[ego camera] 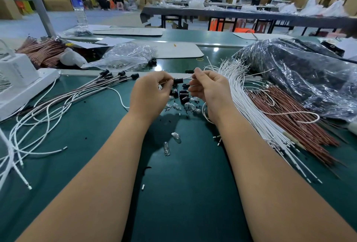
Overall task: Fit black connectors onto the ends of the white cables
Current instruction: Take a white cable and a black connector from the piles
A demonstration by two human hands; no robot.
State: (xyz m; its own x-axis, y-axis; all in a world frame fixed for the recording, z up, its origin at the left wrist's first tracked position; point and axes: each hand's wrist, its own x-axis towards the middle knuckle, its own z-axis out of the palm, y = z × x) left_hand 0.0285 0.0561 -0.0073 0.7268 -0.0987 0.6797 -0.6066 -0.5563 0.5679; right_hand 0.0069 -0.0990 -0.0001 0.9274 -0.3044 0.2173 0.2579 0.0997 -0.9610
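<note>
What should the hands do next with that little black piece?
Probably push the white cable further into the black connector. The left hand pinches the connector, the right hand pinches the cable, and the cable's end already meets it.

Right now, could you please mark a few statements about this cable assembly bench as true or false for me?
1. The left hand pinches a black connector. True.
2. The right hand rests flat and empty on the table. False: its fingers pinch a thin white cable leading to the connector.
3. The bundle of loose white cables lies to the right of the hands. True.
4. The finished cables with connectors lie at the right. False: they lie at the left.
5. Small clear bulbs lie on the green table. True.
</note>
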